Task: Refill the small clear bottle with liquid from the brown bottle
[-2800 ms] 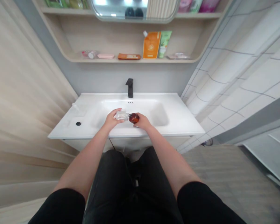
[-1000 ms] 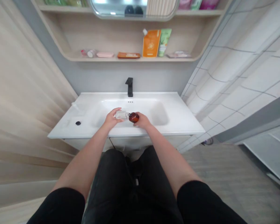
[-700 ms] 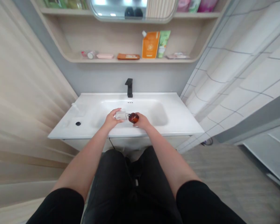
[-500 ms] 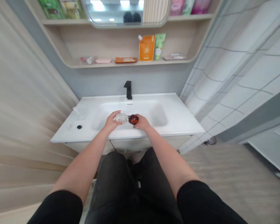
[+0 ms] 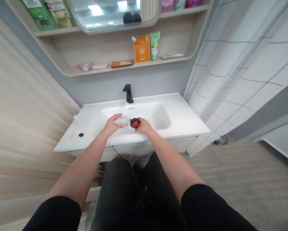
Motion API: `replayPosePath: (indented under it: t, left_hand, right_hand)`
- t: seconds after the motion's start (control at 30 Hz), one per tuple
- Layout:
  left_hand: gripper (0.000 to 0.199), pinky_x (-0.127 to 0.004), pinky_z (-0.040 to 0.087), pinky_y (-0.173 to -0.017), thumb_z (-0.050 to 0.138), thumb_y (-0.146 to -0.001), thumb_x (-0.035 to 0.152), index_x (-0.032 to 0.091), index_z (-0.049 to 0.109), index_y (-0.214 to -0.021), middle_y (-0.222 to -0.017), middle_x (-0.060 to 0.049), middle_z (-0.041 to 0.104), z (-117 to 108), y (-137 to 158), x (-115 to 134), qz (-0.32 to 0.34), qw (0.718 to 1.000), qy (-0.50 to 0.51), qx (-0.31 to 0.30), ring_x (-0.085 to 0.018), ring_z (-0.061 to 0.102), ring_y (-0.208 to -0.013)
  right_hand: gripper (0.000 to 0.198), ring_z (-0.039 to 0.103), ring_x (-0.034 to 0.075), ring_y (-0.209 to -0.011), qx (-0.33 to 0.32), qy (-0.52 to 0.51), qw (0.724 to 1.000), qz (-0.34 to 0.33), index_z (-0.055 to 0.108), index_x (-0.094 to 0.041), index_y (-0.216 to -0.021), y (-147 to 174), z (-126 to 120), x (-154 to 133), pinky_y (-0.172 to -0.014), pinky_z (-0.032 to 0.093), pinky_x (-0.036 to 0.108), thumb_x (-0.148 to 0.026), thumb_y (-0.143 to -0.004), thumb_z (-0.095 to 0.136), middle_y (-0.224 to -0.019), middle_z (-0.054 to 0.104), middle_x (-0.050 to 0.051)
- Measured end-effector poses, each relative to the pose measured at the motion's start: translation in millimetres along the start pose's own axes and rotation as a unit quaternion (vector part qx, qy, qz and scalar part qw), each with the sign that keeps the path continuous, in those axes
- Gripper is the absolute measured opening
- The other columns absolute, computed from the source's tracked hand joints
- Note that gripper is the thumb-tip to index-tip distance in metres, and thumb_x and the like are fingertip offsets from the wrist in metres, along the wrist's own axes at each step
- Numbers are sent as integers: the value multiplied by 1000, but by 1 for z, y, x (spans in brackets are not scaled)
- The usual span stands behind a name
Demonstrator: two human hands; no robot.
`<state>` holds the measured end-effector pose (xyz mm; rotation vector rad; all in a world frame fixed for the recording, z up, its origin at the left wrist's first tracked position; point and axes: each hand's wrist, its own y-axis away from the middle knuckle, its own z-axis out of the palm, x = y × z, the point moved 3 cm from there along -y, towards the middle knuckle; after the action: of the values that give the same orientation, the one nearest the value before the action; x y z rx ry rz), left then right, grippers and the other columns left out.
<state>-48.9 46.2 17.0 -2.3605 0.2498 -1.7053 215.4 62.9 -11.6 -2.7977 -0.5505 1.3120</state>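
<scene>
Gripping clear bottle (image 5: 121,121) in left hand (image 5: 111,125), brown bottle (image 5: 135,123) at its 3 o'clock in right hand (image 5: 144,126), over sink (image 5: 162,117). Likely light, stiff, slippery; can't tell glass from plastic. Hold by bodies.

No wording can be read. The pouch (image 5: 142,48) bears a pale round emblem (image 5: 141,51); the tube (image 5: 154,45) and the green pack (image 5: 41,16) carry print, possibly lettering, too small and blurred to make out.

A bathroom: a white basin (image 5: 161,117) with black tap (image 5: 128,93) and mirror (image 5: 110,16) at its twelve o'clock, toiletries (image 5: 142,49) shelved between them, tiled wall (image 5: 261,89) at two o'clock.
</scene>
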Motion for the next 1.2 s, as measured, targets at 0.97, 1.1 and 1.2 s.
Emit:
replayPosePath:
  t: [0.97,1.1,1.2]
  left_hand:
    - [98,-59,60,-107,109,-42,36,22,76,-134,-133,-15,73,-1,-9,31,-5,999,-26,-28,-40,66,-131]
    - [98,-59,60,-107,109,-40,35,23,77,-132,-131,-14,73,-1,-8,33,-10,999,-27,-20,-40,66,-130]
    - [97,-59,60,-107,109,-42,35,23,77,-133,-134,-15,73,-2,-8,35,-14,999,-29,-23,-40,66,-130]
  right_hand:
    - [79,76,31,-110,16,-36,999,5,71,-26,-129,1,-3,0,-100,60,41,-22,-57,103,-119,81,4]
    - [77,77,30,-109,18,-41,999,-6,72,-26,-127,2,-4,-1,-100,60,40,-22,-56,103,-117,81,3]
    - [78,77,30,-109,16,-48,999,-7,72,-26,-129,2,-3,0,-99,60,40,-22,-56,102,-118,81,4]
